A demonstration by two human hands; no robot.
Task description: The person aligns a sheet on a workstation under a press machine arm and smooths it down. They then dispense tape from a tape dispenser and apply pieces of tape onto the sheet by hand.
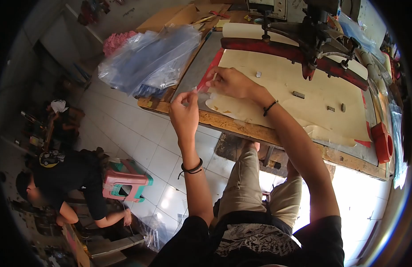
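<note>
My left hand (pixel 185 116) is closed in a pinch at the worktable's left front corner, with a small whitish tip showing at its fingertips. What it holds is too small to name. A red strip (pixel 213 63) runs along the left edge of a cream sheet (pixel 277 80), and its near end comes close to both hands. Over that sheet's left part, my right hand (pixel 235 83) has curled fingers closed near the strip; its grip is partly hidden. The sheet's front edge is ragged near a wooden table edge (pixel 246 126).
Clear plastic bags (pixel 150 58) lie piled at the left. A machine with a red curved bar (pixel 295 54) spans the sheet, where several small blocks lie. A red tape roll (pixel 382 142) stands at the right edge. Another person (pixel 72 182) works near a pink-green stool (pixel 126 182).
</note>
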